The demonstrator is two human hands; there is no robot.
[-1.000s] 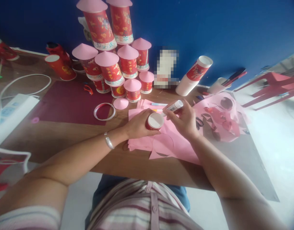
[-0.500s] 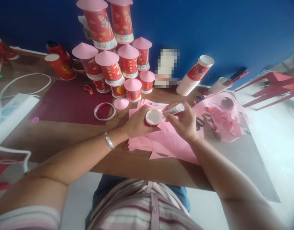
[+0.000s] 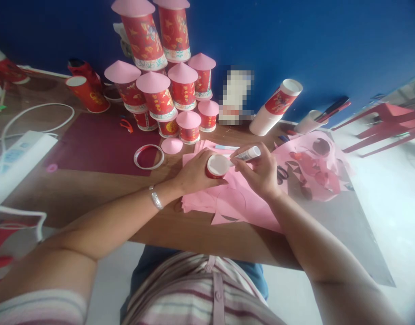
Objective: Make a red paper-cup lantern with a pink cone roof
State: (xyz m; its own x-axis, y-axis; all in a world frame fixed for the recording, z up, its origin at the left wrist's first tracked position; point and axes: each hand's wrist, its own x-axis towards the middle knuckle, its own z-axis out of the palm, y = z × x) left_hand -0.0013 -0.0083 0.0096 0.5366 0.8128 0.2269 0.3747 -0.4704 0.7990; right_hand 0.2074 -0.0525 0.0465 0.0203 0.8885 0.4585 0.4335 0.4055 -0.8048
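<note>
My left hand (image 3: 197, 174) is wrapped round a small red paper cup (image 3: 218, 166), its pale round end facing up toward me. In my right hand (image 3: 258, 169) is a white pen-shaped tube (image 3: 248, 154) with print on its side. The tube lies slanted, its narrow tip at the right rim of the cup; whether it touches is too small to tell. Beneath both hands lie pink paper sheets (image 3: 241, 207), one bearing a drawn circle. A small pink paper cone (image 3: 172, 145) rests left of the cup, near a white ring (image 3: 148, 157).
Red cups with pink cone roofs (image 3: 155, 97) stand stacked at the back. Stacked cups (image 3: 277, 108) stand back right, near a pen cup (image 3: 310, 121). Black-handled scissors (image 3: 282, 174) and pink scraps (image 3: 317, 167) lie right. A white power strip (image 3: 22, 162) lies left.
The view has shifted slightly, so things at the left sit a little further right. Both hands keep their grips, with the tube tip still at the cup's rim.
</note>
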